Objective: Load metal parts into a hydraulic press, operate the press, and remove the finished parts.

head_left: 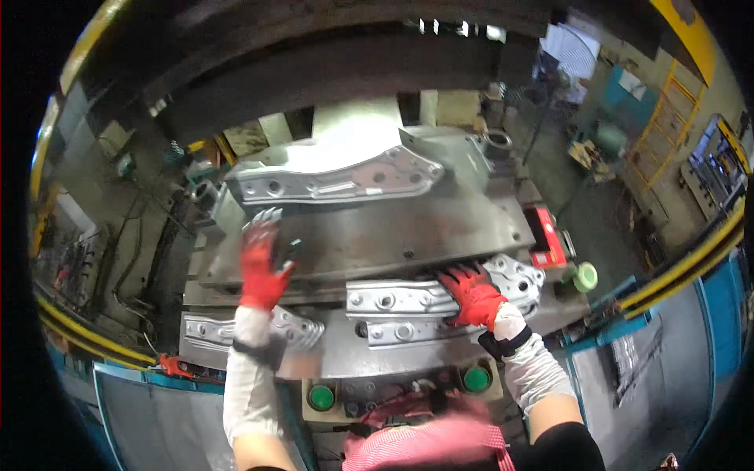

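My left hand (264,259), in a red glove with grey fingertips, reaches forward over the press die. Its fingers stretch out, somewhat smeared by motion, with nothing held. Just beyond them, a long stamped metal part (345,182) lies on the raised die block. My right hand (474,297), also red-gloved, spans another stamped metal part (400,299) on the front ledge, with fingers over its far side and thumb at its near side. Under and in front of that part lies a similar stamped part (404,333). Several nested stamped parts (208,330) sit at the ledge's left.
The dark press ram (338,63) spans above the die. A red box (547,239) and a pale green cup (585,276) stand at the right end. Two green buttons (321,397) (476,379) are close to my body. Yellow rails (675,259) flank the machine.
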{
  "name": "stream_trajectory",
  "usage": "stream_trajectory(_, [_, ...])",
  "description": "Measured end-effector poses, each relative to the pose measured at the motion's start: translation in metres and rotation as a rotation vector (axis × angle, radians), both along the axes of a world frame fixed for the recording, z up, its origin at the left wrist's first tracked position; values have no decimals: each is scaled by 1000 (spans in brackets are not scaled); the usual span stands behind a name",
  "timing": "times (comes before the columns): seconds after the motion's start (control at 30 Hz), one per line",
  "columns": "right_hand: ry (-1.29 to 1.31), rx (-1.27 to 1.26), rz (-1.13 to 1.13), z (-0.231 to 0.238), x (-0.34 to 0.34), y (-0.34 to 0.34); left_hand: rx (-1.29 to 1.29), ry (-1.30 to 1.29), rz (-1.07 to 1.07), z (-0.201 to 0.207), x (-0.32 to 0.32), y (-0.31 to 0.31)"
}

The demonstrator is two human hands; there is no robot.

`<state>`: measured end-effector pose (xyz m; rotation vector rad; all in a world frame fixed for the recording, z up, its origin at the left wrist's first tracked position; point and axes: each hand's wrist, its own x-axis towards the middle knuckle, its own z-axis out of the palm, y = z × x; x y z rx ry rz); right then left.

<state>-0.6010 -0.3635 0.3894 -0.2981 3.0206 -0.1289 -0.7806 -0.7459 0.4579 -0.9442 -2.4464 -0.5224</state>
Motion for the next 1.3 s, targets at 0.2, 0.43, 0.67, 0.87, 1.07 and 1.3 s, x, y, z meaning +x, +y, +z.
stream_trajectory(0.2, [-3,-99,40,-10,-14,2,-169,124,96,22,-112,117])
stream_trajectory(0.43, [49,-134,59,-19,-17,6,-430,145,60,53,-112,135])
stream_trajectory(0.67, [78,-218,-1,-18,-9,4,-377,98,-39,57,-36,-10])
stream_trajectory(0.87, [89,-157,32,-14,-13,2,-606,-166,229,14,3,-167])
stream_trajectory(1.07, [75,-93,31,-13,-16,2,-641,-359,411,-72,5,-211])
stream_trajectory(1.3, [79,-93,73,-14,-15,1,-298,-363,470,-144,35,-192])
